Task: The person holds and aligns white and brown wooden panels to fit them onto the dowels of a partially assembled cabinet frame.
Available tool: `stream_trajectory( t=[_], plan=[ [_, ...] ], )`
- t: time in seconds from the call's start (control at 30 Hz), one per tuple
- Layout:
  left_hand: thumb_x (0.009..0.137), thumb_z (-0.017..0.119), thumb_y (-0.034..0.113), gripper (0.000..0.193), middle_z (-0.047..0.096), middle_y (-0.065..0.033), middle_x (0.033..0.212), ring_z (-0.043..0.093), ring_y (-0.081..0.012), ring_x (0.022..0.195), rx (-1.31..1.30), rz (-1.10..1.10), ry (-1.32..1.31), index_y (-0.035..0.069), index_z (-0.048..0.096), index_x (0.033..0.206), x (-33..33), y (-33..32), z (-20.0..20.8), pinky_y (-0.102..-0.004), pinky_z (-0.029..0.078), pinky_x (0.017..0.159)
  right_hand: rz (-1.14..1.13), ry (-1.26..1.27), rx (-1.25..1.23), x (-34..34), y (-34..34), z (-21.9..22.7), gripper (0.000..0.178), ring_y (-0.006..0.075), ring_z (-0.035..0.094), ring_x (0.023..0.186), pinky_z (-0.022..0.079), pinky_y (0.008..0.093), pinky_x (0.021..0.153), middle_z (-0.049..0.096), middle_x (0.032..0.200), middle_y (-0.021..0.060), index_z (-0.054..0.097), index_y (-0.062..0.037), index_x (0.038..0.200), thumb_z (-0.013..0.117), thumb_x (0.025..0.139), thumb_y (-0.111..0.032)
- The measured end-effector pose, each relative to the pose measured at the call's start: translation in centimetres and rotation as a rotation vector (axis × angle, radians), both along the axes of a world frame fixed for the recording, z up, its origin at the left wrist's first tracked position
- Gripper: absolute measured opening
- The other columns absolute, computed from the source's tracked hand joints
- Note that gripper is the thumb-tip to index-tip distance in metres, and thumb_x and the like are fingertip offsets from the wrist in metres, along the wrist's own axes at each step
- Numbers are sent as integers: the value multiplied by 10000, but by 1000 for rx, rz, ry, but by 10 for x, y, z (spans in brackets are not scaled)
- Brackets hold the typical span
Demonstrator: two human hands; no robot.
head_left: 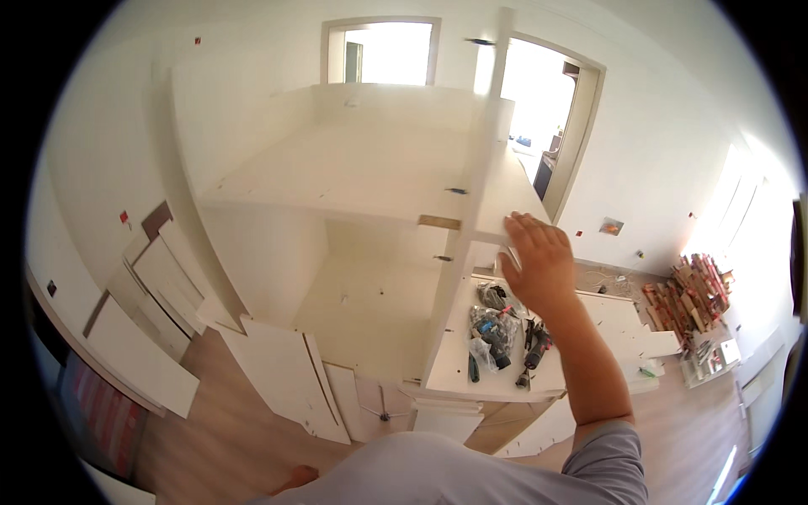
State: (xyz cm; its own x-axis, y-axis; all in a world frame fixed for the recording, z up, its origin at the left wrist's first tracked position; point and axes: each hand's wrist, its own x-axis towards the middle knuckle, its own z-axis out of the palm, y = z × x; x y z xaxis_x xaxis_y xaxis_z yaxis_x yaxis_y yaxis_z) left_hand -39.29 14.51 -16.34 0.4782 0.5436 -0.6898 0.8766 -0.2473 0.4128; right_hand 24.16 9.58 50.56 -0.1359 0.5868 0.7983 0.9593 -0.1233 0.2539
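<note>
My right hand (540, 261) lies with fingers stretched out on the edge of a white shelf panel (505, 198), to the right of a tall upright board of the white cabinet (337, 172). It holds nothing. Below it, a lower white shelf carries a dark cordless drill (535, 347) and clear plastic bags of hardware (495, 328). Only a bit of my left hand (299, 478) shows low at the front, beside my grey shirt; its fingers are hidden. The cabinet has open compartments, with a brown strip (439, 222) on the front edge of its middle shelf.
Loose white panels (282, 379) lean in front of the cabinet at left. A pile of reddish wood strips (694, 295) lies by the right wall. More panels (139, 358) stand at far left. A doorway (551, 118) opens behind, right of the cabinet.
</note>
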Motion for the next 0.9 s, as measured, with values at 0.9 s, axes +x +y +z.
stream_trajectory(
  t=[0.9],
  plan=[
    [960,649,404,415,747,-194,1045,713,-329,961,-51,374,-90,27,719,1120,188,-136,81,-426,560,834,139,-52,232,29,8,-21,392,316,600,1140,421,439,982,658,1196,174,633,25,1187,595,838,-149]
  ],
)
